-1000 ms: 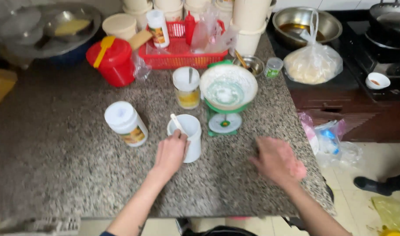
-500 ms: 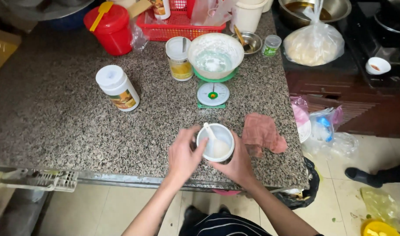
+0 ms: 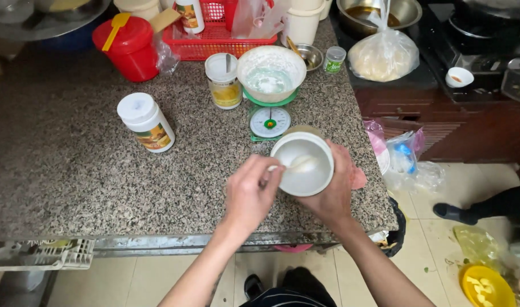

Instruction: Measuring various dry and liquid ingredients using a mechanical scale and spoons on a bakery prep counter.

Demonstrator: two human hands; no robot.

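Right hand [image 3: 328, 196]: wrapped around the white round plastic tub [image 3: 302, 165], near the granite counter [image 3: 72, 170]'s front edge.
Left hand [image 3: 249, 193]: pinching a white spoon [image 3: 297, 165] dipped inside the tub.
Behind: green kitchen scale [image 3: 269, 120].

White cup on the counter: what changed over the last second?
The white cylindrical cup went from standing near the scale to the counter's near edge. The right hand, which was open beside it, now cups it; the left hand let go of its side and now holds the white spoon inside it. The green kitchen scale with the white bowl and the white-lidded jar stayed put.
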